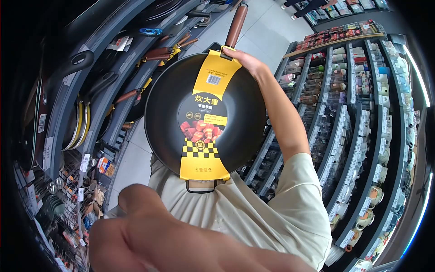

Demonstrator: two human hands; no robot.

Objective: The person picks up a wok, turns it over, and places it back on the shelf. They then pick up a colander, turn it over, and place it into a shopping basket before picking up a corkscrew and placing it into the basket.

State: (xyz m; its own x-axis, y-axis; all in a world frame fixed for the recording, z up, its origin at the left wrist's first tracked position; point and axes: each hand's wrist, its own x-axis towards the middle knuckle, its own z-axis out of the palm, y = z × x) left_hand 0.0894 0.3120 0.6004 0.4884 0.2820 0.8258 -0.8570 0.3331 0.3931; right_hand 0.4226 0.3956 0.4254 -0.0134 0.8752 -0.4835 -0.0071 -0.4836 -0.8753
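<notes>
Closest to the lens, the left hand (pixel 181 245) is a large blur low in the view, well below the grip; I cannot tell whether its fingers are apart or closed, nor whether it holds anything. Behind it lies the pale shirt (pixel 253 213), and a bare arm runs up from its sleeve to the right hand (pixel 247 61). That grip is clamped on the rim of a black wok (pixel 244 118), right where the wooden handle (pixel 236 25) joins, with the fingers over the top of a yellow label (pixel 206 113). The wok hangs below the grip, its hollow facing the camera, and a small loop handle (pixel 200 187) sits at the rim farthest from the grip. Beyond, to the left of the grip, shelves of pans (pixel 90 86) line the aisle; to its right stand shelves of cups (pixel 362 136).
</notes>
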